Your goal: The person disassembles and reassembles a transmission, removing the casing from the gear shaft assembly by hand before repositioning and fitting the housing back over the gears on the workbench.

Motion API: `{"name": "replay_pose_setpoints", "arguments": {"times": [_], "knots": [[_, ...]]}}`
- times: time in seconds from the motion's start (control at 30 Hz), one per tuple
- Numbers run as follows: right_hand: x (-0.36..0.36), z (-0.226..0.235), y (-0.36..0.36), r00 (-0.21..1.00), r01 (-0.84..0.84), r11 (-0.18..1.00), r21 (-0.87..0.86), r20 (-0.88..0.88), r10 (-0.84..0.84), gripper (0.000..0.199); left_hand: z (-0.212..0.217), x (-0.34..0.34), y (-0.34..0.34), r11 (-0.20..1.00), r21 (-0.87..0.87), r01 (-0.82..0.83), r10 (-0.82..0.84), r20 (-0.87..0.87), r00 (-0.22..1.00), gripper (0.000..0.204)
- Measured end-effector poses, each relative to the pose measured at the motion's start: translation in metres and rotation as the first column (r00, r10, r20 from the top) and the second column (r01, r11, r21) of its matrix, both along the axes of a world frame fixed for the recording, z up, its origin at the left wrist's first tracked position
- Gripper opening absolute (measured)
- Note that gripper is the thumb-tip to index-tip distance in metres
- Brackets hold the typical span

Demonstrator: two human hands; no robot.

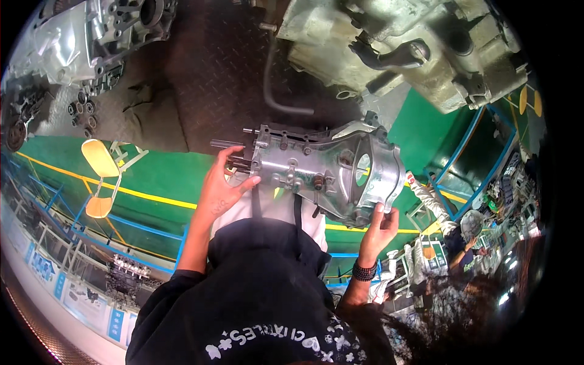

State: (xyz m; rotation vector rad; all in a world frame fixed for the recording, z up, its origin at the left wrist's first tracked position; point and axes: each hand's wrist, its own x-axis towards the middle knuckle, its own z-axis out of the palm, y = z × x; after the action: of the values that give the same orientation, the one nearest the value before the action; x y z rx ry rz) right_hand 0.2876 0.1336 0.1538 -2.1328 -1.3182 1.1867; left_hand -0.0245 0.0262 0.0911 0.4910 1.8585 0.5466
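A silver metal gearbox housing (298, 167) lies crosswise in front of me, its wide bell-shaped flange (389, 173) to the right. At its left end, thin metal shafts (228, 144) stick out. My left hand (224, 185) is curled around that end, thumb against the casing edge and fingers beside the shafts. At the lower edge of the flange, my right hand (381, 228) grips with its fingers bent, a dark beaded bracelet on the wrist. The housing's underside is hidden, and so are some of the right fingertips.
Beyond the housing is a dark, patterned metal bench top (213, 67) with a bent rod (267, 79) and a dark cloth (155, 115). Large metal casings (413, 42) stand at the far right and far left (91, 36). A yellow folding chair (99, 159) is on the green floor. People are at the right.
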Motion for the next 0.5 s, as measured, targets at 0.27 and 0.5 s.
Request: {"name": "replay_pose_setpoints", "arguments": {"times": [0.27, 0.5], "knots": [[-0.0032, 0.0013, 0.0009, 0.999, 0.047, 0.998, -0.042, -0.015, -0.048, 0.019, -0.0011, -0.0048, 0.0055, 0.999, -0.044, 0.012, -0.010, 0.051, 0.999, 0.074], [-0.0029, 0.0035, 0.0052, 0.999, 0.039, 0.999, -0.013, -0.019, -0.039, 0.018, -0.0017, -0.0056, 0.0072, 0.997, -0.063, 0.055, -0.053, 0.038, 0.998, 0.075]]}}
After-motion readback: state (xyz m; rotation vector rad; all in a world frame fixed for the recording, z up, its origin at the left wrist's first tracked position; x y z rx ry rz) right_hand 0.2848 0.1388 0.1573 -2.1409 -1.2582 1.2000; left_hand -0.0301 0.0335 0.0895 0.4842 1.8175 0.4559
